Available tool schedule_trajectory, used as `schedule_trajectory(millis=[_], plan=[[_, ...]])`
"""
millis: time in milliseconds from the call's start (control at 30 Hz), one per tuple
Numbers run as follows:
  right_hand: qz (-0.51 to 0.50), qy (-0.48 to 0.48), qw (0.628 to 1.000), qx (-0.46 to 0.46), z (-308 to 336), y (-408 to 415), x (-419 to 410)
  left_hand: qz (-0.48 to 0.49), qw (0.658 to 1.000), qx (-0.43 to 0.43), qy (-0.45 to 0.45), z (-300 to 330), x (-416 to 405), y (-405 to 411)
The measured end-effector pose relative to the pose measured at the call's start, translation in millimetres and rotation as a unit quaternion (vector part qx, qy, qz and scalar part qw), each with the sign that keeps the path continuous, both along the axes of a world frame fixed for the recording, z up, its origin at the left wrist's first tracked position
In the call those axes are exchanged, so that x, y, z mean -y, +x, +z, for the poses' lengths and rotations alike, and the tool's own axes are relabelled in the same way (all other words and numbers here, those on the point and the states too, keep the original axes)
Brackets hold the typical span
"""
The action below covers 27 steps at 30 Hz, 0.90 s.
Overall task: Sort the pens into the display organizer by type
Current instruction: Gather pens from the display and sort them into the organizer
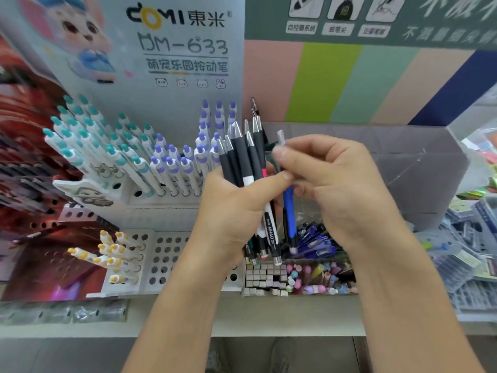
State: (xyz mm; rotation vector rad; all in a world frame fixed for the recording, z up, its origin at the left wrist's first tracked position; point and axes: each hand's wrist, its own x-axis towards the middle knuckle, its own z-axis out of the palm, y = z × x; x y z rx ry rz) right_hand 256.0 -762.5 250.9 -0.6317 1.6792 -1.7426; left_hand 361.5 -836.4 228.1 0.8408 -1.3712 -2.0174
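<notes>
My left hand (231,208) grips a bundle of several black-grip pens (242,157), tips up, in front of the white display organizer (150,205). My right hand (336,179) pinches one blue pen (289,211) beside the bundle, its grey end sticking up above the fingers. The organizer's upper tier holds rows of teal-capped pens (80,141) and purple-capped pens (174,162). A lower tier (166,254) with many open holes holds a few yellow-capped pens (113,254).
A clear bin below my hands holds blue pens (314,240). In front of it are small grey square-ended items (265,278) and pastel pens (320,278). A grey clear-walled box (403,162) stands to the right, packaged goods (468,251) beyond it. Dark displays (24,162) at the left.
</notes>
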Motion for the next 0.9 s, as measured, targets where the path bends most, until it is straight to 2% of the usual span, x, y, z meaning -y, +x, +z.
schedule_trajectory(millis=[100,167,233,300,367,467,600,733,900], plan=[[-0.157,-0.113,0.981,0.01,3.2,-18.5,-2.2,0.024,0.999,-0.007,0.037,3.0,5.5,10.8],[-0.225,-0.166,0.958,-0.062,4.4,-29.7,-0.8,0.047,0.997,-0.014,0.056,5.2,11.1,17.8],[-0.24,-0.167,0.941,-0.172,2.7,-36.7,5.5,0.063,0.996,-0.016,0.066,6.2,15.7,21.7],[-0.222,-0.107,0.926,-0.287,-1.2,-41.0,18.4,0.061,0.996,-0.015,0.068,6.1,18.4,23.0],[-0.161,-0.012,0.919,-0.361,-6.5,-40.5,33.6,0.059,0.996,-0.012,0.064,6.4,18.5,22.6],[-0.061,0.081,0.925,-0.365,-15.5,-35.5,50.3,0.053,0.997,-0.005,0.063,7.5,15.8,21.7],[-0.016,0.121,0.925,-0.36,-10.0,-36.9,46.0,0.049,0.996,0.004,0.074,6.9,13.0,21.7],[0.052,0.235,0.877,-0.417,-1.8,-39.9,30.6,0.057,0.995,0.009,0.081,5.9,13.4,22.1],[0.098,0.267,0.828,-0.483,8.7,-38.9,38.7,0.053,0.995,0.01,0.084,7.3,13.5,19.4]])
